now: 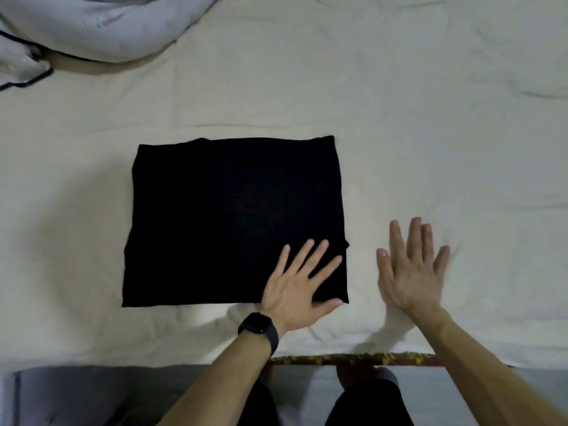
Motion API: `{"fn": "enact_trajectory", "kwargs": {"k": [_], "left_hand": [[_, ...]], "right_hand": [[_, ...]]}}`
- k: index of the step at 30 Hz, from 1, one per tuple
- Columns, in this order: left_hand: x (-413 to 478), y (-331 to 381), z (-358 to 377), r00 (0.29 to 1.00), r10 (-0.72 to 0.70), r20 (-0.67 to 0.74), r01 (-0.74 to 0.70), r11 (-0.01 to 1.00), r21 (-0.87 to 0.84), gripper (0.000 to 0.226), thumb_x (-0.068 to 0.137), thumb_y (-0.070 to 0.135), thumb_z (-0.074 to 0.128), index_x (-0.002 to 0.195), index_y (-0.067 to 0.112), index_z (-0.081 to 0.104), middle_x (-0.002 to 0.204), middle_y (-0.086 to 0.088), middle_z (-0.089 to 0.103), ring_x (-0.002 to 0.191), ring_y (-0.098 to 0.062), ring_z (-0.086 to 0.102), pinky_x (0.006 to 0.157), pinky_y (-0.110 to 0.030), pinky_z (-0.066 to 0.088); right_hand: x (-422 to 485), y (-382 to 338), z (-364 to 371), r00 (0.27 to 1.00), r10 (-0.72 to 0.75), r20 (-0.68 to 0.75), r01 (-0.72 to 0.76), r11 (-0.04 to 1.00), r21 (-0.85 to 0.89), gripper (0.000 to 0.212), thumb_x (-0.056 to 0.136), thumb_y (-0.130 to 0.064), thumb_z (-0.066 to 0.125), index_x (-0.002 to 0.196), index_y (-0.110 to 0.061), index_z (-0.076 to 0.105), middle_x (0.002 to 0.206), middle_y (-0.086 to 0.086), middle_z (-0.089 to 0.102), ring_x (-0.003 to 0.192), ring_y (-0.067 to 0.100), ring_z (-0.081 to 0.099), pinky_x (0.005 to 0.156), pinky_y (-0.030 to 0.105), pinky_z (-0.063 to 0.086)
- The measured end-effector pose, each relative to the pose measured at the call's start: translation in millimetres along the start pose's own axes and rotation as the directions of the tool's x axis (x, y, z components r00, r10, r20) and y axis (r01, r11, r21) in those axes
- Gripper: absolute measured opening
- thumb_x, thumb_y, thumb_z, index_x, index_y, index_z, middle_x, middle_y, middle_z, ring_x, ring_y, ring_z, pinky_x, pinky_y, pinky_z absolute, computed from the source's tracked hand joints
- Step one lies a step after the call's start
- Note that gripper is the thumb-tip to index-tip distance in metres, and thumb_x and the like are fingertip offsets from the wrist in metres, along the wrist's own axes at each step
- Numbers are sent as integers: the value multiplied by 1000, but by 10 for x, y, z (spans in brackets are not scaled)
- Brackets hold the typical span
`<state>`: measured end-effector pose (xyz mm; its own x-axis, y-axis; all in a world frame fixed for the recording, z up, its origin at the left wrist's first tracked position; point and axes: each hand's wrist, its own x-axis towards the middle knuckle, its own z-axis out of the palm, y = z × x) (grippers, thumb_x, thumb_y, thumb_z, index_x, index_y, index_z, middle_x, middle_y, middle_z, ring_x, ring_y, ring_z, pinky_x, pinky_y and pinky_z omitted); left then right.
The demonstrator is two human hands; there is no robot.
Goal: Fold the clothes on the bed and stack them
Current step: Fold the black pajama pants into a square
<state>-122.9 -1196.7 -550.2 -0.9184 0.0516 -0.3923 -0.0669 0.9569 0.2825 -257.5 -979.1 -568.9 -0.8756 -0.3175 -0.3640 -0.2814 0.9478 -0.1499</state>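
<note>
A bed covered by a creased cream sheet fills the frame, its near edge at 6 o'clock showing a strip of patterned trim. A black garment, folded into a flat rectangle, lies on the sheet just off centre toward 8 o'clock. A rumpled pale quilt with dark piping is bunched at 11 o'clock, well apart from the garment.

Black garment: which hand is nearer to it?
Left. The left hand lies flat on the black garment, at its near right corner. The right hand is open over the sheet, beyond the garment's right edge, not touching it.
</note>
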Motion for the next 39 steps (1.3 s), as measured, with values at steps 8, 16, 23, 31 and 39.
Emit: {"fn": "enact_trajectory", "kwargs": {"k": [8, 16, 23, 31, 39], "left_hand": [[53, 485, 9, 988, -152, 30, 145, 977, 157, 70, 101, 65, 23, 161, 37, -2, 169, 0, -7, 156, -24, -4, 124, -56, 4], [-16, 606, -280, 946, -158, -285, 193, 976, 102, 39, 83, 35, 82, 117, 17, 73, 86, 0, 65, 71, -21, 62, 59, -32, 50], [-161, 538, -460, 938, -332, -99, 314, 935, -166, 36, 101, 28, 57, 136, 20, 54, 99, 4, 66, 88, -18, 62, 61, -30, 47], [-242, 695, -763, 919, -390, -54, 348, 869, -352, 39, 102, 18, 44, 141, 23, 48, 85, 4, 60, 77, -19, 56, 63, -42, 49], [-430, 575, -795, 886, -452, -106, 362, 815, -452, 44, 100, 31, 49, 142, 26, 35, 103, -4, 74, 83, -26, 70, 67, -43, 59]], "right_hand": [[-51, 204, -45, 990, -92, 110, 95, 995, -27, 65, 104, -59, 10, 162, -34, -5, 170, 5, -13, 155, 22, -17, 122, 54, -13], [-27, 266, -153, 977, -133, 168, 134, 991, 9, 66, 103, -61, 9, 162, -35, -6, 169, 3, -16, 155, 21, -19, 122, 54, -14], [-27, 228, -292, 962, -138, 234, 140, 990, 9, 68, 103, -59, 10, 162, -31, -4, 170, 7, -14, 156, 26, -16, 122, 57, -10], [213, -408, -673, 969, 28, 246, -167, 806, 567, 47, 95, -56, 54, 120, -17, 60, 127, 3, 63, 117, 24, 57, 96, 38, 44], [1074, -1221, -725, 853, -33, 521, -485, 322, 813, 32, 90, -35, 77, 94, -4, 69, 93, 9, 74, 74, 21, 72, 59, 29, 57]]}}
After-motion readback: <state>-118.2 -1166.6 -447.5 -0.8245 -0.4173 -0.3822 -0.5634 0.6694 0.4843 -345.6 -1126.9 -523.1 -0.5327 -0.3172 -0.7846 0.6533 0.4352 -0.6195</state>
